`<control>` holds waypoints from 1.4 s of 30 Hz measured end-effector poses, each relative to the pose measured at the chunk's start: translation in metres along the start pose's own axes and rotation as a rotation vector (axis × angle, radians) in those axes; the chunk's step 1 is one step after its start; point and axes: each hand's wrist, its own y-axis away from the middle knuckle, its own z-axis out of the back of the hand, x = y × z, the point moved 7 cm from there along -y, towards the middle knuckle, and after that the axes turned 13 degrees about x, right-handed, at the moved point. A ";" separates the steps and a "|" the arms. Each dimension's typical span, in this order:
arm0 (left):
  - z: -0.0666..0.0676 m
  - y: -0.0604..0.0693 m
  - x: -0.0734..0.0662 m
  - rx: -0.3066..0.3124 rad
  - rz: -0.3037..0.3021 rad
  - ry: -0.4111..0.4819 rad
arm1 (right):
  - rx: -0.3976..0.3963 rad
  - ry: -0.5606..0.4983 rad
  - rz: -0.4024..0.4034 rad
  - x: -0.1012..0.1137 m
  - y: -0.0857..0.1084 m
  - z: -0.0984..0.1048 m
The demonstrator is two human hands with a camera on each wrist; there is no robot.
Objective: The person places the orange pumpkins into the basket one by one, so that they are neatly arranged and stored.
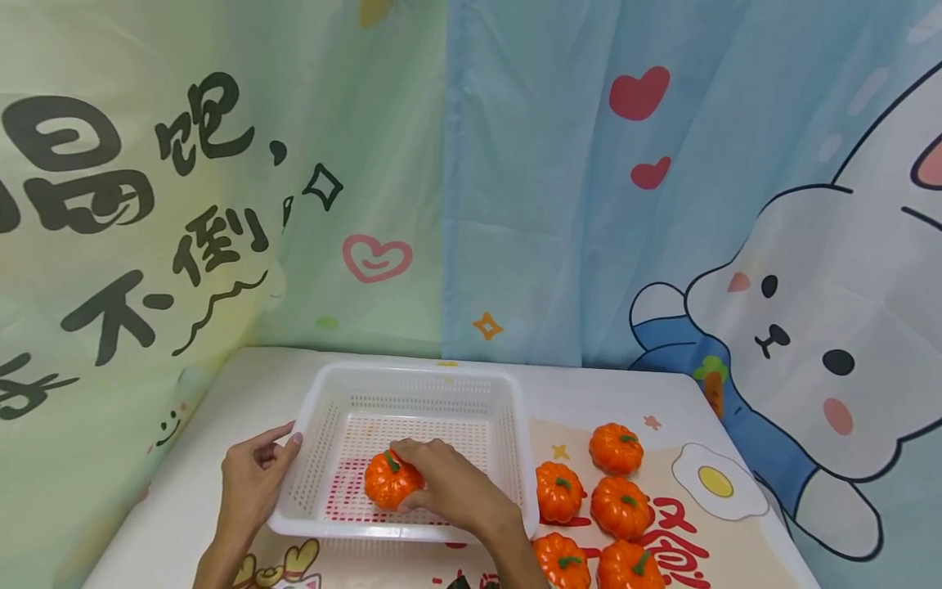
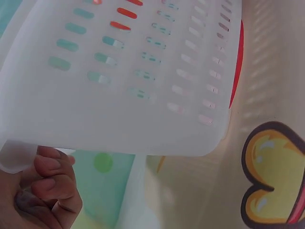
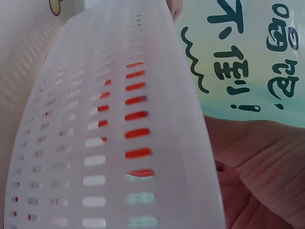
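A white perforated plastic basket (image 1: 412,532) sits on the table, and inside it is a small orange pumpkin (image 1: 386,484) with a green stem. My right hand (image 1: 449,483) reaches over the basket's near wall and grips that pumpkin from its right side. At the basket's left rim, my left hand (image 1: 253,474) pinches the edge between thumb and curled fingers. The left wrist view shows those fingers (image 2: 57,179) under the rim. In the right wrist view the basket wall (image 3: 176,143) hides the pumpkin, except for orange showing through the slots.
Several more orange pumpkins (image 1: 621,507) stand on the table just right of the basket. The white table (image 1: 581,393) has a printed mat with a fried egg picture (image 1: 717,483). Behind it hangs a printed curtain (image 1: 515,180).
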 end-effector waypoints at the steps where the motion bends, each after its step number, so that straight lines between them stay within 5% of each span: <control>1: 0.000 0.000 0.000 -0.001 -0.002 0.000 | 0.005 0.000 -0.001 0.000 -0.002 0.000; 42: 0.001 0.000 -0.001 -0.017 -0.009 -0.015 | 0.056 -0.009 0.064 0.010 -0.031 -0.021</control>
